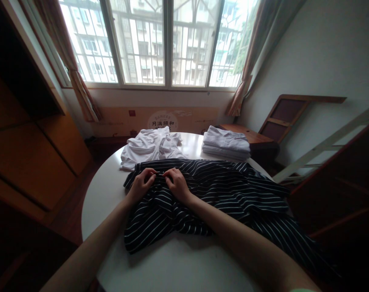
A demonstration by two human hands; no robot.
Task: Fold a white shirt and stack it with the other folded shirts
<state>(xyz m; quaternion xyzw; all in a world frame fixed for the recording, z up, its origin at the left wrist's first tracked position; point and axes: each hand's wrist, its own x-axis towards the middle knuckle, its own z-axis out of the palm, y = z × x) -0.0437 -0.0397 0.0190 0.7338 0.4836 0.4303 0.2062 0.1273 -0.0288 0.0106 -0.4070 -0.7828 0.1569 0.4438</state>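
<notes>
A black garment with white stripes (221, 182) lies spread across the round white table (102, 198), its right end hanging over the edge. Near the garment's left end, my left hand (141, 184) pinches a bit of the striped cloth between thumb and fingers. Close beside it, my right hand (177, 184) is also closed on the cloth, with a small gap between the two hands. The fabric bunches into folds under and below both hands. What exact part of the garment the fingertips hold is too small to make out.
A crumpled white garment (150, 146) lies at the table's back left. A folded stack of white clothes (226, 142) sits at the back right. Behind are a wooden side table (248, 134), a long printed cardboard box (117, 119) and a window. A pale ladder (324, 150) leans at right.
</notes>
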